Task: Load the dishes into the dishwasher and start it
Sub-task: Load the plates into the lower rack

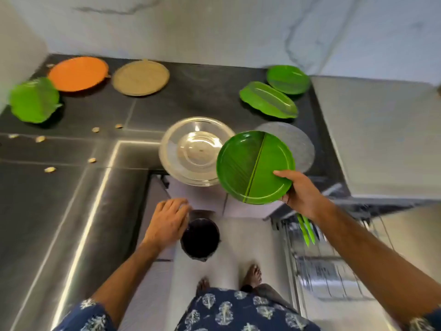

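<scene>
Just past the counter edge (133,143), right hand (301,194) grips green plate (250,167)

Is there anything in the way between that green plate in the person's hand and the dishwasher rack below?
Nothing visible blocks it. The right hand grips the round green plate in the air at the counter's edge, and the open dishwasher rack lies below and to its right. Only the person's own forearm crosses that space.

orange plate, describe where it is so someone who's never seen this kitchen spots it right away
Start at the dark countertop under the marble wall and follow it into its far left corner. The orange plate lies flat there, between a green leaf-shaped plate and a round tan plate. It is the only orange dish in view.
</scene>
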Tool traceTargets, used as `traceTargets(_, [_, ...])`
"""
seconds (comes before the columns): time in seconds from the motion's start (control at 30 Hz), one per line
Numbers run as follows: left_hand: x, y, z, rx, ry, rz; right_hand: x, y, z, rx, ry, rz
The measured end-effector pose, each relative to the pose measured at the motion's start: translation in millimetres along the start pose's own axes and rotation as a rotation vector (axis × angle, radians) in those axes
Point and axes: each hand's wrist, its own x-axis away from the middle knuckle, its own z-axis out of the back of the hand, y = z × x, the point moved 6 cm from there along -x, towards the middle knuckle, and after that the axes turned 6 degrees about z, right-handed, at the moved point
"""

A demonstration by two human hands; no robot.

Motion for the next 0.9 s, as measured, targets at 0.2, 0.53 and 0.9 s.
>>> traceTargets(0.2, [-21.0, 124.8, -73.7, 0.054, -0.344, -0.324, 68.8, 24.0, 147.6, -0.020, 0.145, 0.057])
traceTargets(0.53, [-84.6, 393.3, -231.0, 0.065, -0.709, -0.462, 114.2, 117.4, 455.4, 0.503, 0.423, -0.159])
traceTargets(0.9, [-171.6, 522.1, -459.4, -0.153, -0.622, -0.602, -73.5, 194.7, 641.5, 0.913, 0.485, 0.049])
